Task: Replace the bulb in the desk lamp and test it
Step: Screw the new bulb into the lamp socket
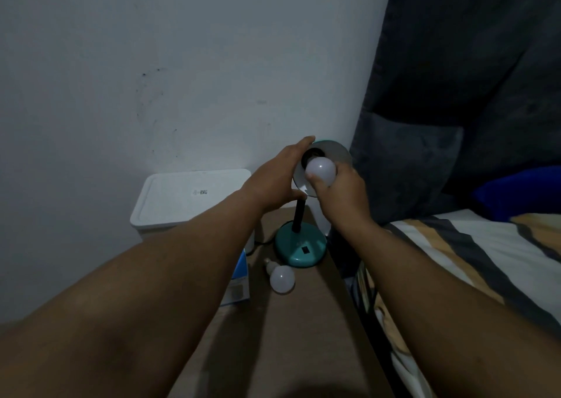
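Note:
A teal desk lamp stands on a brown table, its round base point(300, 247) near the table's right edge and a black stem rising from it. My left hand point(277, 179) grips the left rim of the lamp shade point(340, 151), which is tipped toward me. My right hand point(343, 194) holds a white bulb point(321, 169) at the mouth of the shade, just in front of the dark socket. A second white bulb point(281, 278) lies on the table in front of the base, its screw cap pointing up-left.
A white lidded box point(194, 197) sits against the wall behind the lamp. A blue and white carton point(238, 288) lies left of the loose bulb. A bed with a striped cover point(473, 264) and a dark headboard borders the table on the right.

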